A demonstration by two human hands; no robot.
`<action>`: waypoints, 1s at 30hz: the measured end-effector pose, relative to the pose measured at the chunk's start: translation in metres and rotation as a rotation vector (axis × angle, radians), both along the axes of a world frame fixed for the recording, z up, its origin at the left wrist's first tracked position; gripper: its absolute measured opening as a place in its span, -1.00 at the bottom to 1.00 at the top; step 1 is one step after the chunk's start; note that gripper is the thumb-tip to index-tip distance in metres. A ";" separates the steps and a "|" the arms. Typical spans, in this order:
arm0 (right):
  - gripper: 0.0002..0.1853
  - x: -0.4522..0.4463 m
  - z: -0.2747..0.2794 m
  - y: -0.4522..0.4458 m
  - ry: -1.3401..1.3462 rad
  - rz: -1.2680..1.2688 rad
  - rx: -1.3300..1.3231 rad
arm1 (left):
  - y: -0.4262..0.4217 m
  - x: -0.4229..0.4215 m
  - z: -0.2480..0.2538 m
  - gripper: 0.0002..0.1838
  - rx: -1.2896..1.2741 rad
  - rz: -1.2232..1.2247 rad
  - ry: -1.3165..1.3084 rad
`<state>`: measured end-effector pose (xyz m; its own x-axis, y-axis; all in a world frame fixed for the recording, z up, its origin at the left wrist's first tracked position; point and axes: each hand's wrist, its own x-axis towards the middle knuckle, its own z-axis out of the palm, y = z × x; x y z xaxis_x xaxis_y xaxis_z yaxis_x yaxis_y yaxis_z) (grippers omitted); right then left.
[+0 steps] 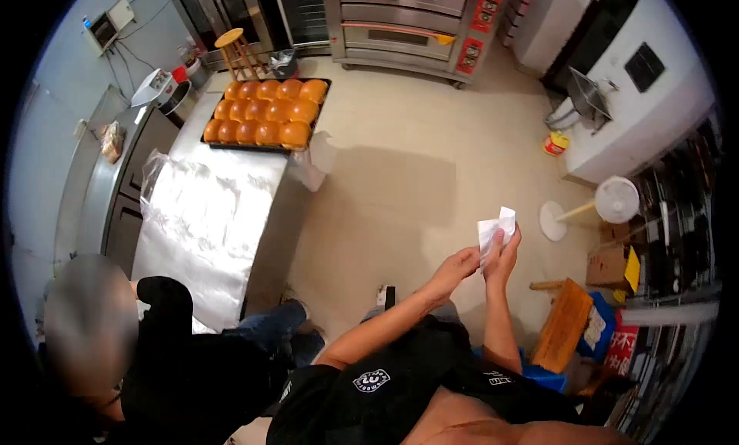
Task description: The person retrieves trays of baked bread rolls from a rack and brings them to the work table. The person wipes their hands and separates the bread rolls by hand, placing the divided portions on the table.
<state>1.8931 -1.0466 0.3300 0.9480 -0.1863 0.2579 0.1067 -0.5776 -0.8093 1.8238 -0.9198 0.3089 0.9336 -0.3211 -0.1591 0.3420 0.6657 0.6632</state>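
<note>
In front of my body, over the open floor, my right hand (502,259) is closed on a folded white paper or tissue (487,232), its thumb pressed across it. Meeting it from the left, my left hand (460,265) has its fingers drawn together at the paper's lower left edge. Some of those fingertips are hidden, but they seem to pinch the paper. Whether the white piece is paper or tissue I cannot tell.
At left, a metal worktable (223,214) bears plastic film and a black tray (323,110) of golden bread buns (265,110). A co-worker in black (200,383) is beside it. A deck oven (400,29) stands behind. At right are a wooden stool (564,322) and racks.
</note>
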 end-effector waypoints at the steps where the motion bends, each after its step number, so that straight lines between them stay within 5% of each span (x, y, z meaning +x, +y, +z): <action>1: -0.40 0.026 -0.002 0.018 0.067 0.075 0.070 | 0.003 0.021 0.004 -0.49 0.201 0.222 0.059; 5: -0.34 0.121 -0.013 0.083 0.368 0.422 0.298 | 0.058 0.123 -0.055 -0.82 0.211 0.572 0.359; 8: -0.28 0.228 -0.047 0.114 0.539 0.550 0.362 | 0.126 0.183 -0.071 -0.81 0.095 0.739 0.330; 12: -0.24 0.319 -0.027 0.186 0.553 0.753 0.417 | 0.195 0.223 -0.034 -0.64 0.199 1.033 0.440; 15: -0.15 0.379 0.021 0.245 0.086 1.244 -0.039 | 0.238 0.256 0.008 -0.32 0.199 1.274 0.387; 20: -0.41 0.436 0.031 0.346 0.650 1.617 -0.292 | 0.320 0.279 0.019 -0.32 0.371 1.239 0.263; 22: -0.59 0.457 0.031 0.391 0.269 1.657 -0.468 | 0.358 0.286 -0.020 -0.35 0.658 1.188 0.254; 23: -0.62 0.465 0.035 0.412 -0.011 1.661 -0.465 | 0.378 0.292 -0.019 -0.38 1.047 1.201 0.226; 25: -0.68 0.473 0.045 0.456 -0.300 1.697 -0.463 | 0.420 0.306 0.031 -0.42 1.542 1.132 0.152; 27: -0.73 0.479 0.056 0.495 -0.317 1.789 -0.456 | 0.454 0.326 0.040 -0.53 1.564 1.050 0.106; 30: -0.74 0.503 0.062 0.537 0.315 1.719 -0.577 | 0.491 0.347 0.012 -0.62 1.326 0.815 0.117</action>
